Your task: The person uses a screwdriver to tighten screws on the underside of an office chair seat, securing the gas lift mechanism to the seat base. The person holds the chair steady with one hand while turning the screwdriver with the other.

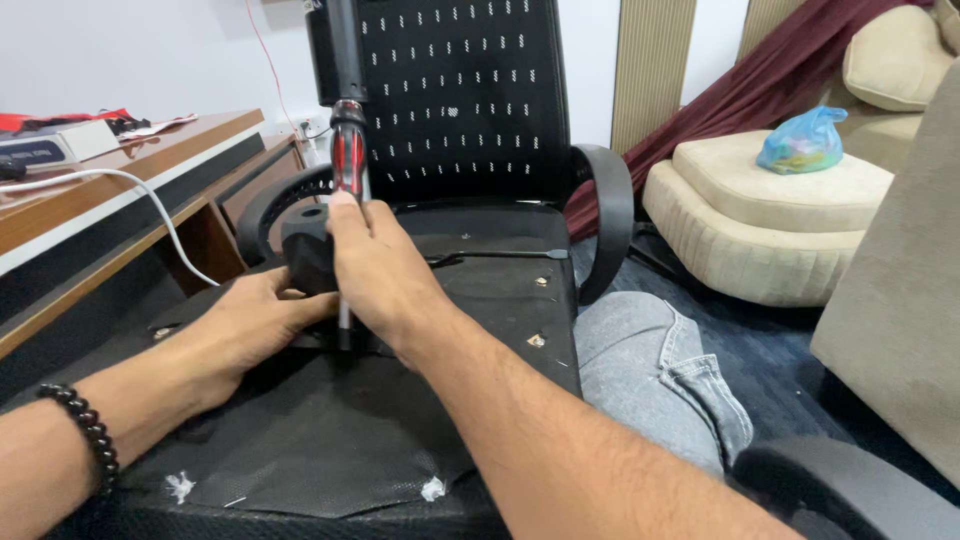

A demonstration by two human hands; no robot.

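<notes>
Screwdriver (347, 160), red and black in the handle, stands upright on the underside of an overturned office chair seat (300, 440), whose black fabric lining fills the near foreground. Left of the seat runs a wooden counter (120, 180) carrying a white cable (150, 200) and a flat box (55, 145). Behind the seat rises the black mesh chair back (465, 95) with curved armrests (608, 215). Right of the seat are a beige cushioned pouffe (770, 215) bearing a blue plastic bag (803, 140), and the person's grey-jeaned knee (650, 370). The right hand (385, 275) has its grip closed around the screwdriver's lower handle and shaft. The left hand (255, 325), beaded bracelet (85, 430) at the wrist, wraps loosely round a black plastic bracket (308, 250) just beside the shaft.
</notes>
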